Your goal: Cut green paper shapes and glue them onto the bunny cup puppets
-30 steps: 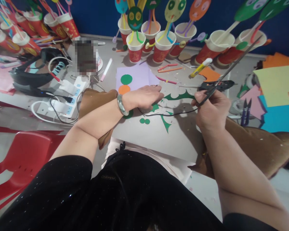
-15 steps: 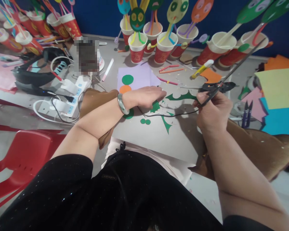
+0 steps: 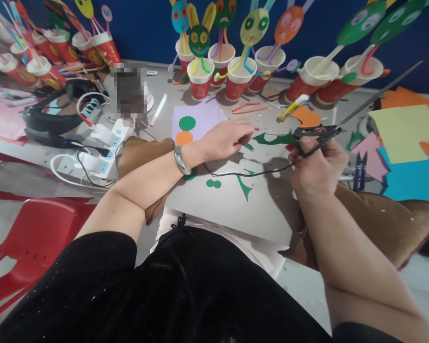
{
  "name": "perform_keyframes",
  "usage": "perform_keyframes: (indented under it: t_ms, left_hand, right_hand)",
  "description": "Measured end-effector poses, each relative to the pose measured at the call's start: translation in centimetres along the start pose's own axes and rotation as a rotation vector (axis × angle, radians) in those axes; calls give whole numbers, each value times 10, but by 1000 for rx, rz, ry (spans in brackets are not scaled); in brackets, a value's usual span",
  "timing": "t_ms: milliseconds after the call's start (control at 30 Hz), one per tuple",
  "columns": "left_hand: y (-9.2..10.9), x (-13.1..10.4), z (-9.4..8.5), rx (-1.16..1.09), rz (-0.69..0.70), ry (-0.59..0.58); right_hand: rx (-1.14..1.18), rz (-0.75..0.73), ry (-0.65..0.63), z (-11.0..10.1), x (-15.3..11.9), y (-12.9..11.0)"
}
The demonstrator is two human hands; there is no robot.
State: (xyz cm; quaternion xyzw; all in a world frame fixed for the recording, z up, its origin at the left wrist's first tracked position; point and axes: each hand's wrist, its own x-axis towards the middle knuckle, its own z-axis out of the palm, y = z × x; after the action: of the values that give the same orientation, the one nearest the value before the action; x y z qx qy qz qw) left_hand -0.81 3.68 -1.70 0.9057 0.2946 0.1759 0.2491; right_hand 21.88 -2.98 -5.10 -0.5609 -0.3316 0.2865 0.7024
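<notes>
My left hand, with a bangle at the wrist, hovers low over the table's middle, its fingers curled inward; what they hold, if anything, is hidden. Under and beside it lie green paper scraps and a joined pair of small green circles. My right hand is closed around a black glue gun, whose long thin stick points up to the right. Its black cable runs left across the table. A cut green strip lies just left of this hand.
Paper cups with paper-faced figures line the back. Left stand a power strip with cables and a black headset. A lilac sheet, a yellow cutter, purple-handled scissors and coloured paper lie around. A red chair is lower left.
My left hand has shifted slightly right and up, its fingers curling more. The glue gun in my right hand has tilted, its stick swinging right. The view has shifted a little.
</notes>
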Motion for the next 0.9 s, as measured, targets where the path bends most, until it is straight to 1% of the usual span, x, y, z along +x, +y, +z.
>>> perform_keyframes:
  t_ms: [100, 167, 267, 333, 433, 533, 633, 733, 800, 900]
  left_hand:
    - [-4, -2, 2, 10, -43, -139]
    - [-8, -1, 1, -57, -79, -166]
    - [-10, 1, 4, -239, -86, -86]
    - [-8, 4, 8, -376, -77, -28]
    - [-1, 6, 17, -535, -62, 13]
    - [5, 6, 24, -605, -55, 20]
    - [11, 5, 26, -615, -77, 27]
    - [16, 5, 26, -657, -127, 23]
    - [19, 6, 25, -722, -182, 37]
    - [22, 7, 20, -864, -290, 127]
  right_hand:
    - [8, 18, -10, -1, 0, -1]
    - [-4, 34, -50, -2, -1, -1]
    - [-35, 48, -123, -3, -3, -1]
    - [-58, 48, -156, -2, -6, -2]
    - [-85, 53, -188, 0, -10, -4]
    - [-96, 57, -213, 1, -13, -7]
    - [-102, 51, -239, 1, -15, -9]
    - [-89, 35, -246, 1, -16, -8]
    - [-55, 19, -213, 1, -15, -5]
    - [-2, -5, -164, -2, -13, 0]
